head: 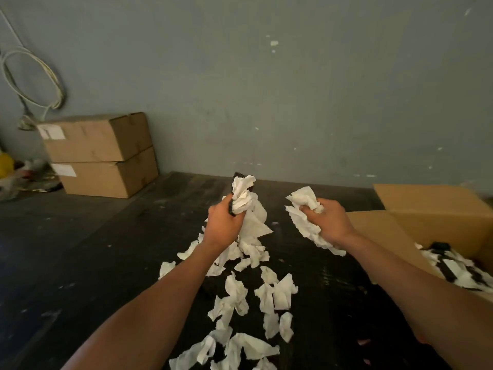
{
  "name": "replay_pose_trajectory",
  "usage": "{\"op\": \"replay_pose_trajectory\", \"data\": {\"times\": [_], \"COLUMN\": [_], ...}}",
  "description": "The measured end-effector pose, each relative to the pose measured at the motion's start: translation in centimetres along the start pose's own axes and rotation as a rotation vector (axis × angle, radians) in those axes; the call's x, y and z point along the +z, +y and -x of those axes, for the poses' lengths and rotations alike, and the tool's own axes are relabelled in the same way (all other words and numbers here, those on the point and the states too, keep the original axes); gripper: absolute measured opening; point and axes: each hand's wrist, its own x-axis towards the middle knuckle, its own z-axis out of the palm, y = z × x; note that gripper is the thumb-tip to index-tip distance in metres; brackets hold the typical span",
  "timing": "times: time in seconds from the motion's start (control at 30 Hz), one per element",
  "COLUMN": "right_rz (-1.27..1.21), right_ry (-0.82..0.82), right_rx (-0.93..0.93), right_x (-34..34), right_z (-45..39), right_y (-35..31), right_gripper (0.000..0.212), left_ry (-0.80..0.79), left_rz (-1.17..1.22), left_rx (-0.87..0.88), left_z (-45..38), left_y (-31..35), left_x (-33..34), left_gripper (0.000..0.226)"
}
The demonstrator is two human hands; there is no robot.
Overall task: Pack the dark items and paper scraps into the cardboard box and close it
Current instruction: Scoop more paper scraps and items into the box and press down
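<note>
My left hand (222,225) is raised over the dark table, shut on a bunch of white paper scraps (244,202) with a dark item (230,206) partly hidden among them. My right hand (332,218) grips a second bunch of scraps (302,212), held a little left of the open cardboard box (437,206). Several loose scraps (266,292) lie scattered on the table below my hands. Inside the box at the right edge lie more scraps and dark items (450,269).
The dark table (106,249) ends at a grey wall. Two closed cardboard boxes (101,153) are stacked at the far left, with clutter and a yellow object (5,164) beside them. A looped white cable (32,78) hangs on the wall.
</note>
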Motion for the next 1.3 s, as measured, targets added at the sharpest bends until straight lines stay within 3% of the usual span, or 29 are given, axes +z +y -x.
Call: {"op": "replay_pose_trajectory", "data": {"times": [0.17, 0.4, 0.7, 0.93, 1.1, 1.23, 1.3], "right_rz": [0.06, 0.151, 0.248, 0.248, 0.267, 0.331, 0.339], "right_ry": [0.072, 0.207, 0.18, 0.072, 0.026, -0.053, -0.091], "right_rx": [-0.001, 0.001, 0.017, 0.078, 0.159, 0.296, 0.315], "right_x": [-5.7, -14.4, -27.6, -35.2, -37.4, -37.6, -37.8], "right_z": [2.9, 3.4, -0.3, -2.7, -3.5, -4.0, -4.0], "right_y": [-0.1, 3.2, 13.1, 22.3, 29.0, 34.2, 35.8], "right_gripper": [0.026, 0.032, 0.018, 0.026, 0.024, 0.011, 0.034], "left_ry": [0.002, 0.011, -0.007, -0.083, -0.095, -0.212, -0.371], "left_rz": [0.082, 0.176, 0.286, 0.382, 0.452, 0.378, 0.196], "left_rx": [0.022, 0.084, 0.144, 0.037, -0.008, -0.061, -0.098], "left_z": [1.1, 1.1, -1.5, -2.5, -1.8, -1.4, -1.5], "left_y": [4.6, 11.4, 20.5, 25.5, 26.3, 24.4, 23.1], "left_x": [2.3, 9.4, 25.3, 38.5, 45.8, 50.6, 51.9], "left_gripper": [0.05, 0.042, 0.02, 0.031, 0.007, 0.023, 0.042]}}
